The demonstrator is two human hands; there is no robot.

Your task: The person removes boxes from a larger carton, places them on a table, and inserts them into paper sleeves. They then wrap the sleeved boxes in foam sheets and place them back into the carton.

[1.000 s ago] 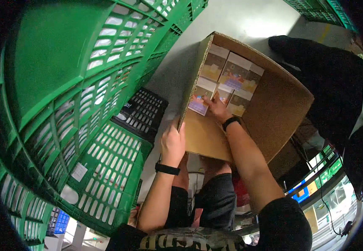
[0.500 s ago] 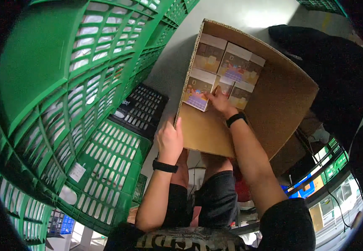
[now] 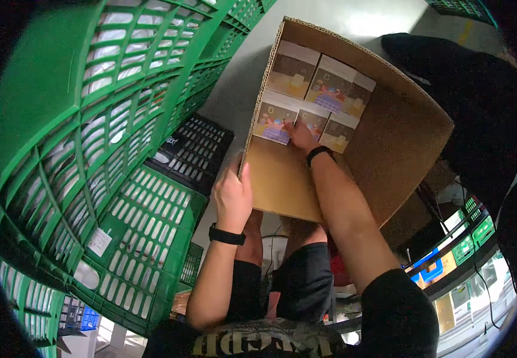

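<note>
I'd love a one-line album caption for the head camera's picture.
Left hand gripping a cardboard box, right hand at the small printed boxes inside, green crates alongside.

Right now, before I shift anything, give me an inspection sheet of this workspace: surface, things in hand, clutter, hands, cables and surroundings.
Surface: grey floor, with a bright glare patch at the top of the view.
Things in hand: open cardboard carton, tilted; printed boxes in two rows at its far end.
Clutter: green crates stacked at left; black crate between them and the carton.
Hands: left hand grips the carton's left edge; right hand reaches inside to the lower row, grip unclear.
Cables: thin dark cable at lower right.
Surroundings: dark shape beyond the carton's right side, possibly a person in dark clothing.
</note>
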